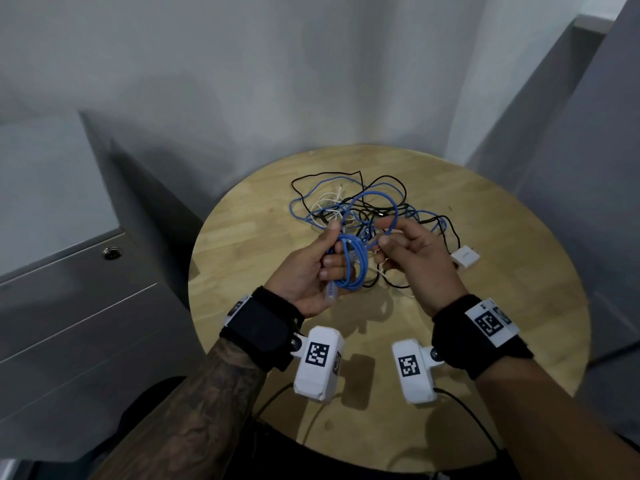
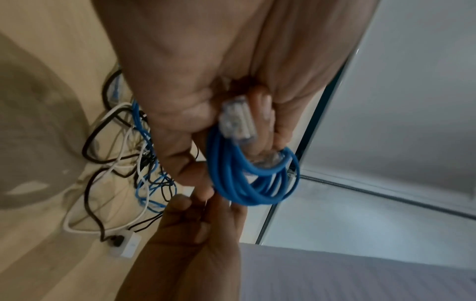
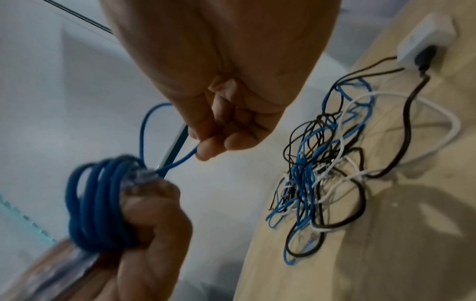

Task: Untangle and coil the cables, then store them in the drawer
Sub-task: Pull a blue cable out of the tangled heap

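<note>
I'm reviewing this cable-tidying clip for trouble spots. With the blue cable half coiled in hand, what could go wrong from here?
1. The left hand grips the blue coil only at one side; the loops may spring apart if that grip loosens.
2. The right hand pinches a loose loop; a wrap pulled too tight could kink it.
3. The cable tangle on the table includes a black cable plugged into the white adapter; a tug might drag it along.
</note>
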Demonstrator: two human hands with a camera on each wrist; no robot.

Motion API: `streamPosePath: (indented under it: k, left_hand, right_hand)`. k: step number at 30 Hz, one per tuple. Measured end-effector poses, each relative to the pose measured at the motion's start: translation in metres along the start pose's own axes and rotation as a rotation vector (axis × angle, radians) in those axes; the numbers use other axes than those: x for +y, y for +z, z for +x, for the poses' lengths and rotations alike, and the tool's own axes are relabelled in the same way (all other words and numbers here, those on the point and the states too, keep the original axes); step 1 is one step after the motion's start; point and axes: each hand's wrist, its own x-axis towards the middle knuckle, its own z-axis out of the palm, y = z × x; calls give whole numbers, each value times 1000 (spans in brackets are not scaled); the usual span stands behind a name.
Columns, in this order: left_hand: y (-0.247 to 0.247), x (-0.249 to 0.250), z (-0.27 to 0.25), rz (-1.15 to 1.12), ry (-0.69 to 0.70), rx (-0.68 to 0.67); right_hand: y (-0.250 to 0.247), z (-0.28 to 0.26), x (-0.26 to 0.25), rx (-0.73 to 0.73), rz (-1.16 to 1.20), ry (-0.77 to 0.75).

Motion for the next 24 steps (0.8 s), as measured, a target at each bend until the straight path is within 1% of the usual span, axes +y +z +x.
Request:
streamPosePath:
  k: [2,5,8,10,12,14,16,18,20,22,24]
  left_hand:
    - [9,-1,-1,34,29,57]
    - [17,1,0,164,125,159]
    - [21,-5,4,257,213,220]
    - [23,-9,5,261,270,243]
    - [24,-8,6,198,278,224]
    - [23,-5,6,138,255,204]
    - [21,-3,8,127,241,199]
    - [21,-3,9,154,229,201]
    - [21,-4,10,179,234,202]
    - [19,-5,14,171,279,204]
    - [16,-7,15,216,334,213]
  right_hand:
    - [6,0,2,21,24,-11]
    - [10,0,5,95,19,-34]
    - [13,-1,4,218,17,-97]
    - [16,0,0,243,9,-116]
    - [13,1,0,225,32,-64]
    - [9,2,1,183,81,24]
    - [9,1,4,128,74,62]
    - [15,-3,4,55,36,87]
    - [20,-5,3,17,33,113]
    - [21,-5,4,14,54,119]
    - [21,-6,8,-23,16,75]
